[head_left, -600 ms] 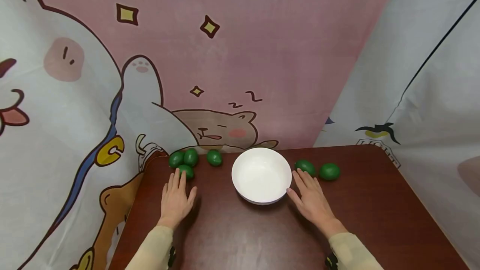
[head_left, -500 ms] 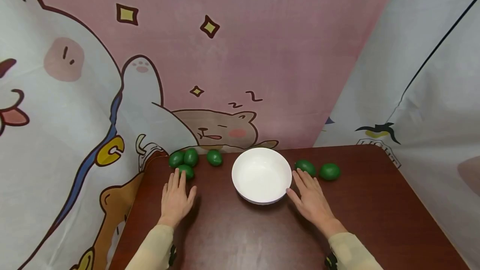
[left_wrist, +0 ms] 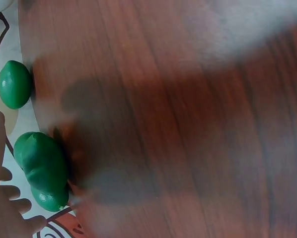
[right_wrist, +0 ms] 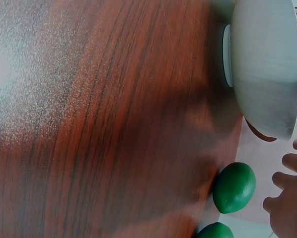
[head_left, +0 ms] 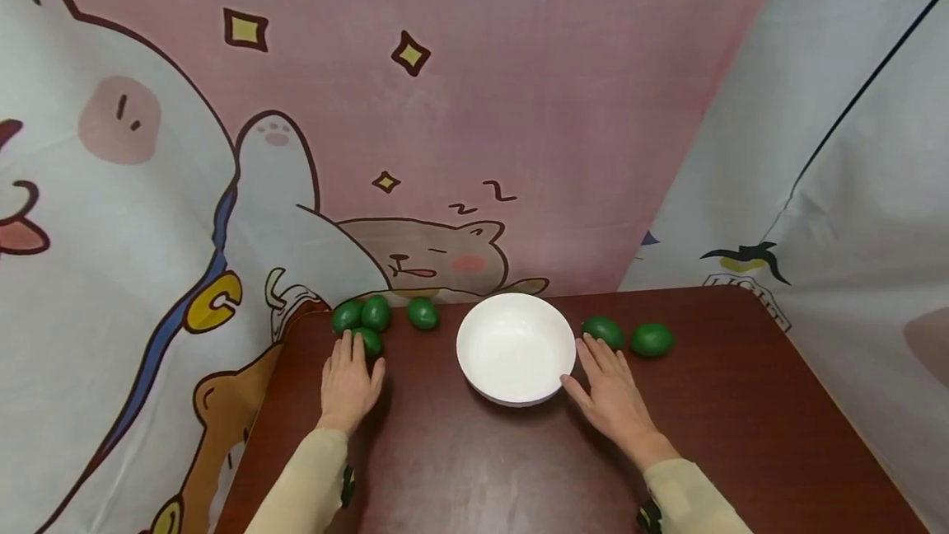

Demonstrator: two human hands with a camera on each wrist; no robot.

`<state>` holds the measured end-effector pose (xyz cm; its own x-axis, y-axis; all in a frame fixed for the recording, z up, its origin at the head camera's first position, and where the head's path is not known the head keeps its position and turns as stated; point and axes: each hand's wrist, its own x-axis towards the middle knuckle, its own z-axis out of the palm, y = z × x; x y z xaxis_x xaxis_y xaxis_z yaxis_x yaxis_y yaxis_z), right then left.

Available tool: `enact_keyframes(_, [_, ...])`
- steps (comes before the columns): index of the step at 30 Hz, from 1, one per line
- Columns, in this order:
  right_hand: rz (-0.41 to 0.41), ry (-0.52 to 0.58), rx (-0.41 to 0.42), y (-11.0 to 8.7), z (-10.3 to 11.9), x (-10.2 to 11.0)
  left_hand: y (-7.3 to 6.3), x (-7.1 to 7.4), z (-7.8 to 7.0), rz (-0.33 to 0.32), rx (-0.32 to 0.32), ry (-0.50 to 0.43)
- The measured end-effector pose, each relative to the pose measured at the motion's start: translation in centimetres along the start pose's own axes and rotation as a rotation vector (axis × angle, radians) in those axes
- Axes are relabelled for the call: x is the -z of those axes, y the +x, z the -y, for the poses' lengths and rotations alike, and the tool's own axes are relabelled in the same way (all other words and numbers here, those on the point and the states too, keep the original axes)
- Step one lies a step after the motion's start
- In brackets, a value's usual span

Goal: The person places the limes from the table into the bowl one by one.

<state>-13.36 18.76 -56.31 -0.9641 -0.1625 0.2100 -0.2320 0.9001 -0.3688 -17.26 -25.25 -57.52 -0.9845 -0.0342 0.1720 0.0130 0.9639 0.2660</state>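
My left hand (head_left: 349, 386) is held palm down with its fingers straight, fingertips overlapping the nearest green lime-like fruit (head_left: 368, 342) of a cluster at the back left. Two more green fruits (head_left: 376, 313) sit right behind that one. A white bowl (head_left: 516, 348) stands at the back middle. Beside its right rim is my right hand (head_left: 610, 398), fingers extended, thumb tip at the bowl's edge. Another green fruit (head_left: 602, 331) lies just beyond the right fingertips. In the right wrist view the fingers (right_wrist: 290, 163) show apart from the fruit (right_wrist: 234, 188). Neither hand holds anything.
A single green fruit (head_left: 423, 313) lies between the cluster and the bowl. One more green fruit (head_left: 652, 340) is at the right. The dark brown wooden table (head_left: 474, 468) ends at the back against a cartoon-printed cloth (head_left: 563, 105).
The head view has shifted slightly. Both hands sit a little differently in it, the right one slightly further left against the bowl's rim. The bowl and fruits stay in place.
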Motion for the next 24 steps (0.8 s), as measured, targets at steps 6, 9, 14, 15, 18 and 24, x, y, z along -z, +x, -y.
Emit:
enact_keyframes(6, [-0.002,-0.002,0.000,0.1,0.0,-0.2,1.1,0.2,-0.3,0.019,0.041,-0.017])
enact_keyframes(9, [-0.013,-0.008,0.013,0.0,0.0,-0.3,1.5,0.3,-0.3,0.026,0.068,-0.023])
enact_keyframes(14, [-0.025,-0.022,0.025,0.0,0.2,-0.3,2.2,0.1,-0.1,0.040,0.110,-0.046])
enact_keyframes(15, [-0.026,-0.025,0.024,0.0,0.2,-0.3,2.3,0.1,-0.1,0.046,0.117,-0.050])
enact_keyframes(18, [-0.026,-0.033,0.024,0.0,0.1,-0.3,2.6,0.1,-0.1,0.069,0.135,-0.060])
enact_keyframes(24, [-0.013,-0.043,0.025,0.0,0.0,-0.6,2.9,-0.1,-0.3,0.093,0.161,-0.072])
